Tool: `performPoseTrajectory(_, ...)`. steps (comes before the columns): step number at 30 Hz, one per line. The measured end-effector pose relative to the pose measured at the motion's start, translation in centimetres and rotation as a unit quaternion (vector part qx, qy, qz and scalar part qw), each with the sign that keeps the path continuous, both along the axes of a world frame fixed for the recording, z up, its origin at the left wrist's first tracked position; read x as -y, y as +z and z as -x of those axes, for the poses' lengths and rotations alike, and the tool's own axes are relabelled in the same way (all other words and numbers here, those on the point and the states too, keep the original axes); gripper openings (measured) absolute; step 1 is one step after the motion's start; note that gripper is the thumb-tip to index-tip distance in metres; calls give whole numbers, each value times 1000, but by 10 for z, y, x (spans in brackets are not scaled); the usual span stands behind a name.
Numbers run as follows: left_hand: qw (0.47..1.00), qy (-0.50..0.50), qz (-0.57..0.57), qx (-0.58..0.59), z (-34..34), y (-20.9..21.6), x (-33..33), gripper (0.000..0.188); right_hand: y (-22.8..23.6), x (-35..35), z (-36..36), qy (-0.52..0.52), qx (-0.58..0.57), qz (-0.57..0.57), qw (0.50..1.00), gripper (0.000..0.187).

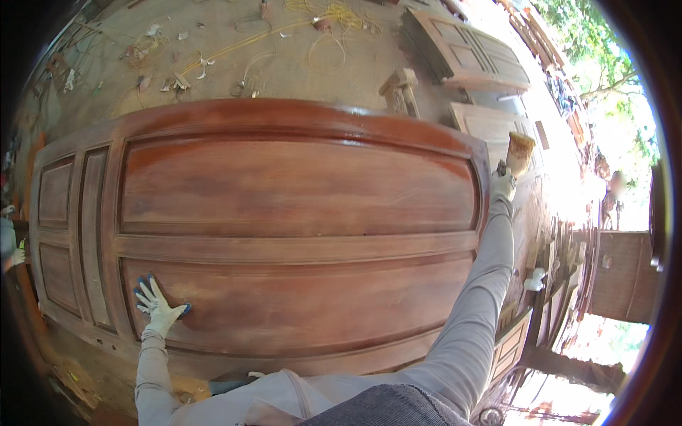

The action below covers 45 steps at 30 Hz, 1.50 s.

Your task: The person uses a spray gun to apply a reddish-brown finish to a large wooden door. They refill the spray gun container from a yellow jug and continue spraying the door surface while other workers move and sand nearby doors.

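A large panelled door (298, 248) lies flat in front of the person, stretching from the left side of the scene almost to the right. Its far rail and the far edge of its long far panel (298, 186) are a glossy red-brown; the rest, including the long near panel (305, 302), looks duller and patchy. Smaller panels sit at its left end. Beyond it is dusty ground (284, 82) with scraps and a tangled yellow cord (342, 14). Far right are a wooden block (401, 92) and more doors (472, 50), with trees (604, 64) in bright light past them. At the left edge, a co-worker's gloved hand (17, 255) shows near the door's end.

The left hand (160, 312), in a pale glove with blue fingertips, is palm down on the left part of the near panel, fingers and thumb spread wide, gripping nothing. The right hand (504, 184), also gloved, reaches out to the door's far right corner. It is closed on the lower end of a tan object (522, 150), flared at the top; whether brush or cup, I cannot tell.
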<state>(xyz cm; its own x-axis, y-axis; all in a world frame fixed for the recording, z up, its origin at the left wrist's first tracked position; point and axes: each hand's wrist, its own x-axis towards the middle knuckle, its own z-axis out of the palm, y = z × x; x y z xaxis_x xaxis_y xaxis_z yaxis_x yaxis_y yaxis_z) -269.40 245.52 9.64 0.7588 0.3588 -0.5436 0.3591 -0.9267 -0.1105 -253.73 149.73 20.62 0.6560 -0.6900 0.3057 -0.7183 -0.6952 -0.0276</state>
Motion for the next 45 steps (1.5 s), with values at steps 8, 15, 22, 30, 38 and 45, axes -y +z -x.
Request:
performPoseTrajectory(8,1000,-12,24,-1,-3,7,-8,145,-20,-110,-56,123,53,-165,977,43)
performPoseTrajectory(15,998,-21,52,5,-11,40,7,140,-5,-384,-150,262,122,-390,875,24)
performPoseTrajectory(22,977,-57,145,147,29,24,-32,113,33,-728,-174,360,87,-614,697,17)
performPoseTrajectory(30,917,-55,257,300,90,30,-88,71,-18,-793,-153,288,84,-781,548,24)
performPoseTrajectory(38,895,190,146,376,212,20,-100,45,-7,-454,-80,175,147,-587,777,17)
performPoseTrajectory(45,929,285,8,237,344,5,-83,38,0,-168,18,65,145,-297,942,30)
